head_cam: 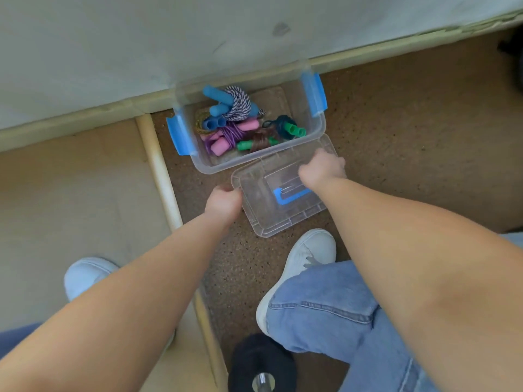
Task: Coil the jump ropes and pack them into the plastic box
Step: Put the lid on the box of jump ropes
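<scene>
Lid held in both hands, packed box just beyond the fingers (226,188).

The left hand (223,203) and right hand (322,168) each curl over opposite ends of the one clear lid (280,219). It looks light, stiff and slightly slick, so edge grips suit it. Just past the fingers, one plastic box (199,162) stands on the floor, holding about five soft coiled jump ropes (239,110).
</scene>
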Demonstrator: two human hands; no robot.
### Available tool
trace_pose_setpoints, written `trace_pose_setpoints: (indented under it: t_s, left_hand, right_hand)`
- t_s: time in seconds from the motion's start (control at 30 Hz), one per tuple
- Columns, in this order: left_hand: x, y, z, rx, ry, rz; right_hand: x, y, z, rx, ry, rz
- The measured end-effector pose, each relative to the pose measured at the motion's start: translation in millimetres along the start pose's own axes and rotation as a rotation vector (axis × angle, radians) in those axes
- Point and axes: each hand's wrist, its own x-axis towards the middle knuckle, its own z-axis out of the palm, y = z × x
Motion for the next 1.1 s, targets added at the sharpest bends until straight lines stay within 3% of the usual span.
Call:
trace_pose_setpoints:
  t_s: [0.1, 0.23, 0.5, 0.73, 0.87, 0.97, 1.1]
  left_hand:
    - [16.9, -9.4, 3.2, 0.071, -0.015, -0.048]
    - [26.4, -16.0, 12.1, 0.14, -0.066, -0.096]
    - [25.2, -23.5, 6.5, 0.137, -0.048, -0.078]
    - [-3.0, -16.8, -34.9, 0.191, 0.11, 0.055]
    - [-25.2, -9.1, -55.8, 0.017, 0.158, 0.124]
    - [-47.6, 0.8, -69.8, -0.27, 0.231, 0.107]
    - [-69.8, 8.1, -83.1, -0.58, 0.206, 0.186]
  right_hand:
    - [16.7, 9.7, 6.9, -0.103, -0.066, 0.158]
    - [29.3, 21.4, 7.8, 0.055, -0.172, 0.24]
    - [24.7, 19.9, 2.8, 0.072, -0.096, 0.234]
    - [-8.9, -0.6, -26.9, 0.066, 0.05, 0.218]
    - [-29.9, -14.8, -55.3, 0.174, 0.14, 0.198]
    - [-41.5, -24.7, -78.1, 0.334, 0.171, 0.186]
    - [-58.8, -33.7, -104.1, 0.583, 0.25, 0.116]
